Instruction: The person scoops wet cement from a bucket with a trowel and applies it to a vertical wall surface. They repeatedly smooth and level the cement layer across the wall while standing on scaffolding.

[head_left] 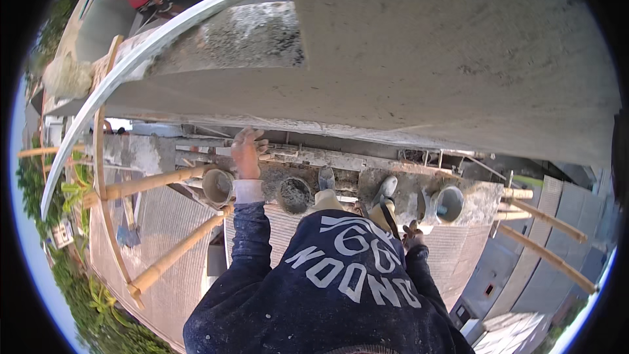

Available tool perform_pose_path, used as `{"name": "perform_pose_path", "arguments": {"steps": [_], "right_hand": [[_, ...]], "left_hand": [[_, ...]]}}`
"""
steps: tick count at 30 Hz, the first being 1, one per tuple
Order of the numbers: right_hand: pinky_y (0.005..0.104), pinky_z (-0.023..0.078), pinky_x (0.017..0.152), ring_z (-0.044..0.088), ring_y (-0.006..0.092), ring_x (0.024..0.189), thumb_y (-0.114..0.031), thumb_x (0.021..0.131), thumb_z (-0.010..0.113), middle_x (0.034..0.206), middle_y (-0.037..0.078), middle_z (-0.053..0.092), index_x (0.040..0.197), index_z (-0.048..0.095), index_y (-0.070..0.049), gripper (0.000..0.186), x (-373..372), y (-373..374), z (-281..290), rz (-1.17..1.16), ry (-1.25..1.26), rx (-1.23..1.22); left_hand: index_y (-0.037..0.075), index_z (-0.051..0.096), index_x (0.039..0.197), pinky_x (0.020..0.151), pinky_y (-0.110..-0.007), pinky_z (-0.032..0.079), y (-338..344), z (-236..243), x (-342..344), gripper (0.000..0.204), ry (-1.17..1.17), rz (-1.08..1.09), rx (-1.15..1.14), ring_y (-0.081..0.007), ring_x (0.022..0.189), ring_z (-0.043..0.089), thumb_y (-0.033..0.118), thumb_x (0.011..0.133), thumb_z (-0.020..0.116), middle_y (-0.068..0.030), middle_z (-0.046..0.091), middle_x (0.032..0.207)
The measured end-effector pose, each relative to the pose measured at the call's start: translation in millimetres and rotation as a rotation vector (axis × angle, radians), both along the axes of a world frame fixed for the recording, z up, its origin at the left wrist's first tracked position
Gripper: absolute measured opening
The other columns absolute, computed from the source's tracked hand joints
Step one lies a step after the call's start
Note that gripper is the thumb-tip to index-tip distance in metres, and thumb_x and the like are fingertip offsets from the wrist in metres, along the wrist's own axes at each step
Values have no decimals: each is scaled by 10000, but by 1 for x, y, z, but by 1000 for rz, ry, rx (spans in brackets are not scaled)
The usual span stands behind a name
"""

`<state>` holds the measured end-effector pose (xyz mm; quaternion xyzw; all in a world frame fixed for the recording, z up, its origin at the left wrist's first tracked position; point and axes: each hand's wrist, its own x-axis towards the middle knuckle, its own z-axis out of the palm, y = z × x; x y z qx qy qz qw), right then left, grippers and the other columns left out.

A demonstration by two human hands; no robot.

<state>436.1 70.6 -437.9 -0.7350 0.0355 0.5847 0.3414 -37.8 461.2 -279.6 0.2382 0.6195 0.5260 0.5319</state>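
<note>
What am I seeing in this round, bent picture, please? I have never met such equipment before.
There is no machine: a person works bare-handed. A wide fisheye camera worn on the head looks down and bends straight edges. The navy sweatshirt with white print is the wearer's own. Below, three round greyish buckets stand along a narrow, dusty grey platform; the middle one contains grey, mortar-like material. Ahead is a broad grey concrete-like surface. The left hand, stretched forward, seems empty; whether the right hand, low beside the body, holds anything is unclear.
</note>
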Motion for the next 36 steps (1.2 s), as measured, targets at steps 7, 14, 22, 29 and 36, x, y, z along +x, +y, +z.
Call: {"name": "perform_pose_path", "arguments": {"steps": [7, 14, 22, 29, 36], "right_hand": [[324, 406, 417, 476, 164, 461, -182, 812, 678, 651, 54, 503, 1008, 524, -62, 276, 4, 26, 24, 388, -253, -102], [324, 407, 412, 484, 171, 458, -171, 806, 680, 662, 64, 520, 998, 522, -63, 271, -8, 101, 67, 523, -239, -85], [320, 407, 400, 502, 174, 458, -155, 802, 674, 689, 78, 541, 964, 514, -63, 246, -24, 181, 63, 636, -138, -45], [431, 466, 678, 573, 346, 806, -200, 754, 641, 974, 220, 567, 936, 648, -134, 194, 3, 172, 14, 1149, -303, 146], [350, 415, 399, 564, 196, 552, -67, 798, 636, 735, 95, 596, 1262, 374, -78, 533, 110, 93, -74, 739, -66, 36]], "left_hand": [[1, 495, 1202, 568, -244, 524, 4, 24, 45, 347, -164, 68, 22, -165, 649, 641, 182, 917, 571, -159, 660, 989], [-2, 525, 1157, 548, -255, 524, -29, -18, -4, 316, -133, 259, -20, -160, 622, 635, 180, 904, 580, -146, 665, 952], [32, 558, 1076, 481, -281, 521, -74, -50, 5, 238, -145, 216, -179, -169, 564, 631, 59, 842, 598, -104, 677, 901], [27, 588, 1036, 500, -295, 540, -97, -52, 35, 228, -48, 178, -282, -170, 588, 644, 45, 813, 634, -79, 678, 874], [8, 575, 1082, 513, -303, 553, -106, -50, 71, 258, 1, 111, -227, -187, 654, 658, 76, 839, 626, -91, 685, 888]]}}
